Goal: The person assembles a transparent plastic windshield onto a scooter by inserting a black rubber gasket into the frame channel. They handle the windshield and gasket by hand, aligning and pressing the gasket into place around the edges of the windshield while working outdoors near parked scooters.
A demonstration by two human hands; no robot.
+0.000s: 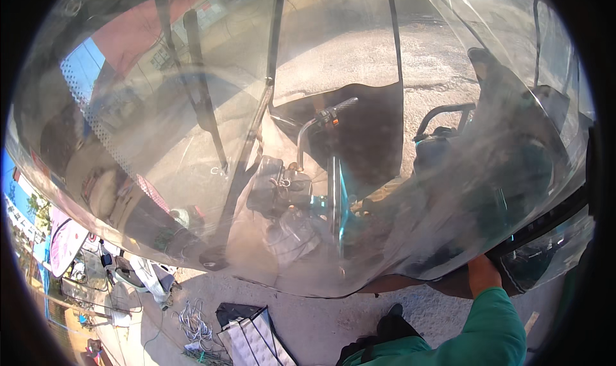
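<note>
A large clear plastic cover [333, 263] bulges in front of me over a small vehicle. Through it show a bent handlebar [301, 138] with a black grip, a bluish upright tube [335, 199], and a dark seat [513, 125] with an armrest [443, 112]. My right hand [484, 273], at the end of a green sleeve, reaches up to the cover's lower edge at the right, beside a dark frame bar [545, 221]. Its fingers are hidden behind that edge, so what they touch cannot be made out. My left hand is out of view.
Below the cover, a tangle of pale cord [194, 321] lies on the concrete ground. Beside it is a black and white panel-like piece [253, 337]. Several mixed items, among them a pale cloth or bag [151, 276], crowd the lower left. My dark shoe [394, 311] shows near the bottom.
</note>
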